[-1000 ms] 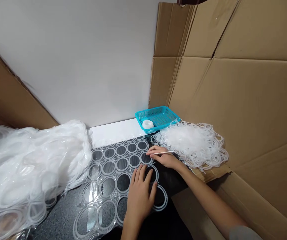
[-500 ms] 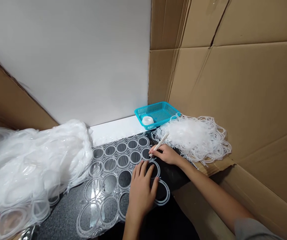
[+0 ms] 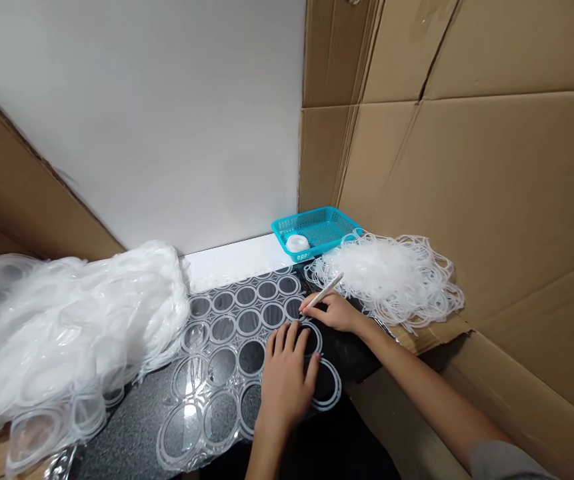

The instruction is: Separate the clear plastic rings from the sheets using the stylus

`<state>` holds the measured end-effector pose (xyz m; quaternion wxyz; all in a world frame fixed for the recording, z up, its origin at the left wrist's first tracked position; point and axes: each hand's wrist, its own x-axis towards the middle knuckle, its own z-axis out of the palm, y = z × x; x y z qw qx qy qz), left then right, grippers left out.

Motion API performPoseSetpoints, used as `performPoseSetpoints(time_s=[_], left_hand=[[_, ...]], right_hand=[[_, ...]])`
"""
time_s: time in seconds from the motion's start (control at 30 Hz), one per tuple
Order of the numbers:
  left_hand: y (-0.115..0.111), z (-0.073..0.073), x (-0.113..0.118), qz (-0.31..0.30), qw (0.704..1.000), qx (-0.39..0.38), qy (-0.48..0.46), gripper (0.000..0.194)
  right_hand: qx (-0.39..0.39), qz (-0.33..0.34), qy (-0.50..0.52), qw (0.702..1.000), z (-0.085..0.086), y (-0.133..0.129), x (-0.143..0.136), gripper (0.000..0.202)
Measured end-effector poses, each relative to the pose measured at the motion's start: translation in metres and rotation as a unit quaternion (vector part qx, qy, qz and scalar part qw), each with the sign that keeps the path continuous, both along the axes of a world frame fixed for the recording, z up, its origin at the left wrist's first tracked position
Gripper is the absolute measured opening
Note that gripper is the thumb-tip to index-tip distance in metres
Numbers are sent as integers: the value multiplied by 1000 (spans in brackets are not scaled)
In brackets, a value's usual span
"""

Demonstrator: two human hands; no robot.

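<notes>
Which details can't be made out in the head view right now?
Head view:
- Tip of the white stick in the right hand: too small
- Clear sheet under the left hand: covered
- Left end of the film pile: cut off by edge
- Part of the basket: behind white strands

We see soft light across the white wall (image 3: 167,133), while the clear sheet (image 3: 237,381) returns bright glare (strongest at its lower left); the picture's top right corner looks dark and blurred.
</notes>
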<state>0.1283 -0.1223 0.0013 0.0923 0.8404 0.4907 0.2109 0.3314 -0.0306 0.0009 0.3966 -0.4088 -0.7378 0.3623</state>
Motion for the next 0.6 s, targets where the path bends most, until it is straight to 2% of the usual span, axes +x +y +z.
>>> performPoseSetpoints(time_s=[0.07, 0.2, 0.4, 0.5, 0.6], left_hand=[[2, 2, 1, 4, 1000, -12, 1, 42], [4, 10, 6, 13, 999, -40, 5, 41], [5, 14, 6, 12, 999, -46, 0, 39], [3, 12, 4, 11, 999, -37, -7, 38], [0, 10, 2, 6, 999, -32, -13, 37]], right_hand=[[26, 14, -30, 999, 0, 0, 1, 33], [100, 83, -114, 985, -1, -2, 4, 34], [185, 103, -142, 967, -2, -3, 0, 36], [171, 75, -111, 976, -2, -4, -5, 34], [111, 26, -55, 992, -1, -5, -6, 33]])
